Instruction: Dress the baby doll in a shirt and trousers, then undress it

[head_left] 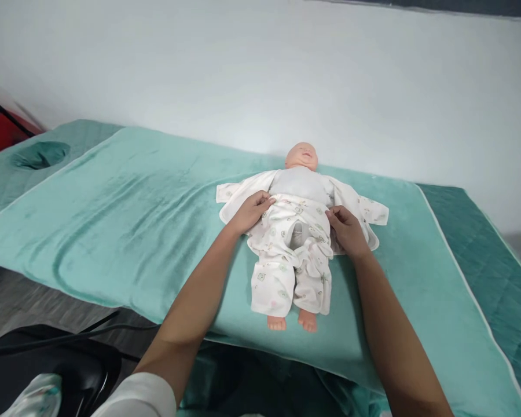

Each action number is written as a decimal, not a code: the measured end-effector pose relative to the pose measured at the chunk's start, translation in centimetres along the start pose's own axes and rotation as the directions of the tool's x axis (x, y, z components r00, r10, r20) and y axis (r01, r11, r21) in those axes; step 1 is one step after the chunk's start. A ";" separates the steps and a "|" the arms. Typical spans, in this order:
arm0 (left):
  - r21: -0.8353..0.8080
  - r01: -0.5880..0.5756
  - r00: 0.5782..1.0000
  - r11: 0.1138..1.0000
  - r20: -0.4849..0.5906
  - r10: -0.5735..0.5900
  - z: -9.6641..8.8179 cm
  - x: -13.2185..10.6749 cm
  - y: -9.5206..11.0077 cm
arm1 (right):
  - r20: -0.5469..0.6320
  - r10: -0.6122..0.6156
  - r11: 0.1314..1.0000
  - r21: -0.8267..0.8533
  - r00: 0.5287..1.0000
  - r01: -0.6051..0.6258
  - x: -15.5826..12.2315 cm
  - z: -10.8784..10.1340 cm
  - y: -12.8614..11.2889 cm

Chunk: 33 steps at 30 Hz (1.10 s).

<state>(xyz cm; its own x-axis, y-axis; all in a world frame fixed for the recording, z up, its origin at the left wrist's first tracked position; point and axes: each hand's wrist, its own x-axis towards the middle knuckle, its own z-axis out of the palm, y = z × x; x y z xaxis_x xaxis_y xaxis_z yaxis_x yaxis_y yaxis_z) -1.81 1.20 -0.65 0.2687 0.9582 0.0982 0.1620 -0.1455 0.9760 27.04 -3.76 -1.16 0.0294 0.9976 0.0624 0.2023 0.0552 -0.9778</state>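
A baby doll (301, 155) lies on its back on a teal blanket (125, 220), head toward the wall. It wears white printed trousers (286, 263), and an open white jacket (359, 204) is spread under it. My left hand (250, 211) pinches the trousers' waistband at the doll's right hip. My right hand (346, 230) grips the waistband at the other hip. Both hands have fingers closed on the fabric. The doll's bare feet (292, 322) stick out near the blanket's front edge.
The blanket covers a teal quilted massage bed (495, 255) with a face hole (39, 155) at the far left. A white wall stands behind. A black stool (69, 365) and a cable are on the floor at lower left, with a small printed cloth (37, 397) by it.
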 end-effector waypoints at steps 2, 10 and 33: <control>-0.033 0.034 0.996 0.999 0.080 -0.031 -0.7 -0.2 0.0 | 0.086 0.010 1.000 -0.028 0.996 -0.007 -0.1 -0.7 -0.3; -0.044 0.151 0.939 0.987 0.317 -0.130 -2.5 -0.8 0.6 | 0.309 0.031 0.994 -0.106 0.951 0.002 -0.1 -1.6 0.1; -0.186 0.284 0.931 0.941 0.289 -0.224 -1.5 -1.1 0.1 | -0.049 0.031 0.968 -0.248 0.998 -0.042 0.2 0.7 0.6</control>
<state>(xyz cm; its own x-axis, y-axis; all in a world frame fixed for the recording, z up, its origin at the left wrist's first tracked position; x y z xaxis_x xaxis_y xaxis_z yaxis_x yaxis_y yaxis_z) -3.47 0.50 -0.33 0.4884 0.8531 -0.1833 0.0524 0.1810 0.9821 26.52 -3.48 -1.89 0.0834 0.9956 0.0417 0.4376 0.0010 -0.8992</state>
